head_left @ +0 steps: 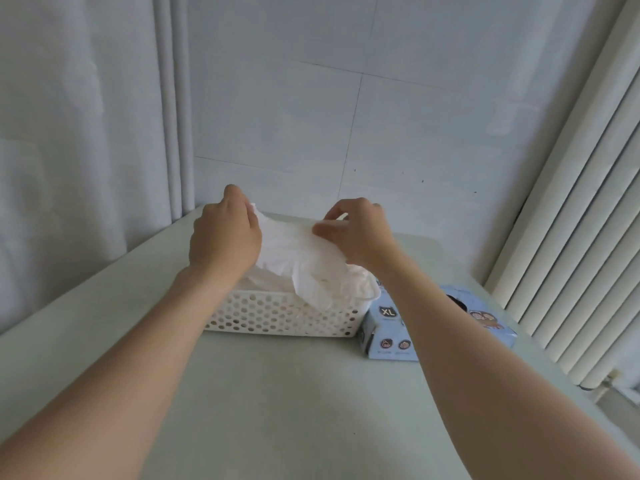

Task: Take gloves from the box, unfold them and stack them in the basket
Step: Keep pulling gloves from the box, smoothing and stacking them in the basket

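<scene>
Glove (304,258) white, translucent. Basket (277,315) white with round-hole pattern; box (384,336) light blue, dark "XL" badge. Tabletop (277,393) pale green-grey.

The basket (277,317) stands on the tabletop (277,393) near the middle of its far edge, with a pile of gloves (356,285) in it. The box (388,337) lies just beside the basket's right end. Above the basket, a glove (298,251) is held between the left hand (225,237) and right hand (360,233).

place: plain home-like room | evidence: pale curtain (79,140), tiled wall (346,98), white radiator (571,237), pale green counter (277,393)
</scene>
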`<state>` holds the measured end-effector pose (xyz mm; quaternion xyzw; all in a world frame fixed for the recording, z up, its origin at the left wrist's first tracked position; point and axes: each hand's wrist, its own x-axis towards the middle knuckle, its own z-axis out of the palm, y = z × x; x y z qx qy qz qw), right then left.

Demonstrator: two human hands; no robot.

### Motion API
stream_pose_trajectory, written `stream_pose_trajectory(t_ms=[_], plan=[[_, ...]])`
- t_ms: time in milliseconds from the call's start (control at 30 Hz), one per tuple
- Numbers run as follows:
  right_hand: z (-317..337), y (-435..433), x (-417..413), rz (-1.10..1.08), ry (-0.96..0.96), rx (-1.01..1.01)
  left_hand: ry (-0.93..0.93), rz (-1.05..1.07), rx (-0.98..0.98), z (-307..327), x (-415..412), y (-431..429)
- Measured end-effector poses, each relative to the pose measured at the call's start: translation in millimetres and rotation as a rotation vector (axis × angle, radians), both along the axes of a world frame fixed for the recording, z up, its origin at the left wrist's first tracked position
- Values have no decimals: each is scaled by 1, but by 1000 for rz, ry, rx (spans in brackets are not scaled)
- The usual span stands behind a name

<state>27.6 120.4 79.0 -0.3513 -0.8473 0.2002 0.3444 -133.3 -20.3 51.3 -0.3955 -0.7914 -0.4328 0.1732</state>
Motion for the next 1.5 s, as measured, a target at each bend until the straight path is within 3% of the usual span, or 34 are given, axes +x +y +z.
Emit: stream_pose_trajectory(t_ms=[100,200,300,400,533,600,767,933,1100,1267,1500], plan=[[-12,11,-9,-17,-341,248,51,102,-147,-4,-5,-3],[-18,20,-8,-50,-444,341,123,169,-250,-7,-8,-5],[-14,21,-4,-103,-317,324,249,145,-322,-8,-10,-4],[-3,4,7,-39,-172,156,202,-115,-289,-8,-3,-2],[-2,-32,25,84,-348,20,54,-355,-382,-7,20,-2],[-10,-45,32,104,-376,2,40,-382,-454,-8,25,-2],[-35,-38,45,-52,-103,23,85,-381,-583,-10,27,-4],[-45,-27,62,-179,16,20,201,-349,-661,-11,33,-6],[-41,-17,79,-213,64,37,285,-318,-546,-17,35,-6],[-44,-11,107,-255,107,-88,457,-330,-136,-22,53,1],[-60,5,151,-303,-279,30,848,-435,26,-57,118,19]])
